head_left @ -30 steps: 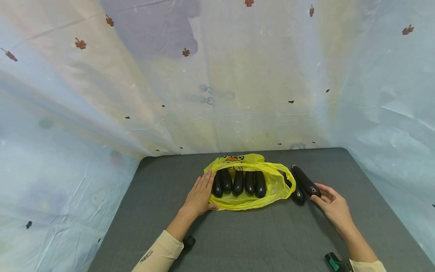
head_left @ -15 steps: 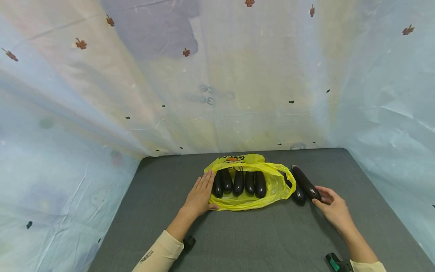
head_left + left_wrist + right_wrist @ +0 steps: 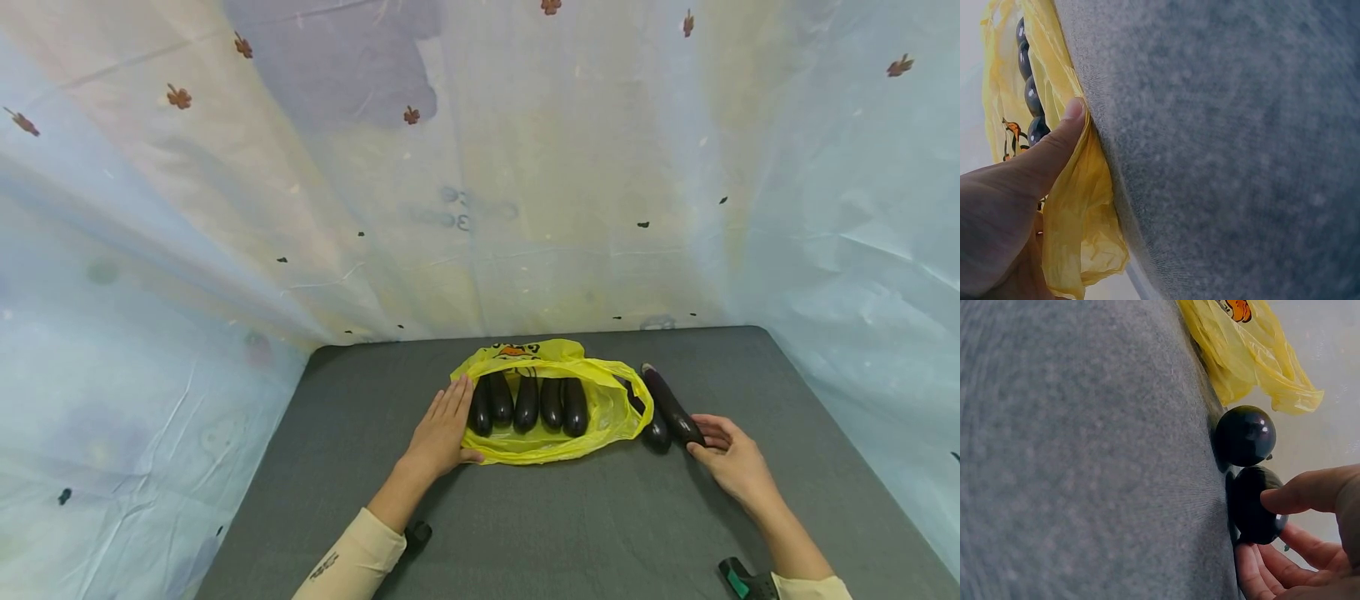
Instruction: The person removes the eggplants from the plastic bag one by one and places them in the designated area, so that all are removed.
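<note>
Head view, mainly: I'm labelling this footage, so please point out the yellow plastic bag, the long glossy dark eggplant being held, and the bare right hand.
Yellow plastic bag (image 3: 534, 455): head view, front rim.
Long glossy dark eggplant (image 3: 672, 406): head view, middle of its body.
Bare right hand (image 3: 735, 462): head view, middle of the hand.

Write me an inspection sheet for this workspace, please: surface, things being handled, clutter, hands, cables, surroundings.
Surface: gray tabletop, no spill seen.
Things handled: yellow bag with its opening toward the person and five dark eggplants plainly visible inside; outside it, on the person's right, inner eggplant and outer eggplant side by side.
Clutter: nothing seen.
Left hand: straight fingers touch the bag's left edge.
Right hand: fingers hold the outer eggplant's near end.
Cables: nothing seen.
Surroundings: pale patterned sheeting behind and at both sides.
</note>
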`<state>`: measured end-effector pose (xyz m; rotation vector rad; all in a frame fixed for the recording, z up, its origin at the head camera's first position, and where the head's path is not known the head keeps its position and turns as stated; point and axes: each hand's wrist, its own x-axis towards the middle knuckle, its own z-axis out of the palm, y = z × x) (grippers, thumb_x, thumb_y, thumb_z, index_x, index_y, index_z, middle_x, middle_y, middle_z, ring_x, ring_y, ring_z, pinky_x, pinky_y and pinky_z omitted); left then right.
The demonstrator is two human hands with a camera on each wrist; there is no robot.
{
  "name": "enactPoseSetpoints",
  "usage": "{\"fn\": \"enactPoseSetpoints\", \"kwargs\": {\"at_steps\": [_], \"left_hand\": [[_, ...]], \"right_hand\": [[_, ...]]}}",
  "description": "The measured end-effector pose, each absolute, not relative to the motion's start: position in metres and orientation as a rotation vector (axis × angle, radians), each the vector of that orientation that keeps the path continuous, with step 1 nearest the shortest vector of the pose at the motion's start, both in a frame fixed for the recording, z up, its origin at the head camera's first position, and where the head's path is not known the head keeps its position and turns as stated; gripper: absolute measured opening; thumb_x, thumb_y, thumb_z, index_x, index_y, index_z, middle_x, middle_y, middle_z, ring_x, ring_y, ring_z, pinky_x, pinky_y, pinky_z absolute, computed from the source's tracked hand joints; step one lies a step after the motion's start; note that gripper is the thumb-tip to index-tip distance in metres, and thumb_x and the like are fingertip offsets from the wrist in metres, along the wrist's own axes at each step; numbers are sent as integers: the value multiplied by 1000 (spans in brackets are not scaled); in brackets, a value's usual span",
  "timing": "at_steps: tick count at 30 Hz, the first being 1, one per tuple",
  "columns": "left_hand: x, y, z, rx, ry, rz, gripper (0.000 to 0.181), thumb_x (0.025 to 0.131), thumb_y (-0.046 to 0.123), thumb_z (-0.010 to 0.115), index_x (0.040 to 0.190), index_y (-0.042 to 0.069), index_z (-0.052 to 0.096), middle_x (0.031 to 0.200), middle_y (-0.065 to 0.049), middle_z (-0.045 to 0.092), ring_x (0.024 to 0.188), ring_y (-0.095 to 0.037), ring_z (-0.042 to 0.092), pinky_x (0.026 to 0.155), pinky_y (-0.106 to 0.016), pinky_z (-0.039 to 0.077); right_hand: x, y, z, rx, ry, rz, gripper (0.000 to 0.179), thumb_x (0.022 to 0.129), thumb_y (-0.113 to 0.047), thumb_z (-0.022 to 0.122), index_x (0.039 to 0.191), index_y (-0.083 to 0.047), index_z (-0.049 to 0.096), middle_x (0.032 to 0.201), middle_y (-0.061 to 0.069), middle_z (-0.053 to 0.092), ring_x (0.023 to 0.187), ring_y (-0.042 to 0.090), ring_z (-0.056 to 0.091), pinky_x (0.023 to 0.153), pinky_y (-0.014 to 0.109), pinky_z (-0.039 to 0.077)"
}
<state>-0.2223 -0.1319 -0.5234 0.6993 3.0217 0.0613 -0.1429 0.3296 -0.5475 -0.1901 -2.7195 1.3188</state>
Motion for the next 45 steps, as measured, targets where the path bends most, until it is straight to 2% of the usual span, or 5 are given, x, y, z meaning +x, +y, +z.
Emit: {"fn": "enactPoseSetpoints", "kwargs": {"at_steps": [8,12,16,21,45], "left_hand": [[-221,-132,-523,707,3029,65,133,81,61,87,172,1,10,180,-18,9,166,-32,16,134,-49,18],[-222,-132,-524,710,3029,71,133,81,61,87,172,1,10,180,-18,9,166,-33,17,134,-49,19],[-223,-133,-524,707,3024,73,134,81,61,87,172,2,9,180,-18,8,166,-33,16,134,-49,18],[-223,-132,-523,709,3020,59,134,82,61,86,172,2,8,180,-18,7,166,-33,15,134,-49,18],[-223,-133,-523,703,3011,77,133,83,60,86,172,2,8,180,-18,6,166,-33,14,134,-49,16]], "right_hand": [[-142,330,-547,-180,-2716,1291,52,101,-9,77,145,8,57,135,36,63,119,48,65,74,7,47],[-142,330,-546,-173,-2688,1258,50,99,-13,80,141,7,62,130,34,67,105,19,70,73,8,49],[-141,331,-543,-154,-2653,1250,48,99,-15,80,138,6,63,129,32,68,96,-11,56,74,6,49],[-138,328,-538,-163,-2616,1232,46,101,-18,79,139,4,64,133,29,67,96,-23,47,76,1,45],[-132,285,-507,55,-2423,1289,35,99,-3,77,133,3,69,126,20,71,102,-13,59,84,3,48]]}}
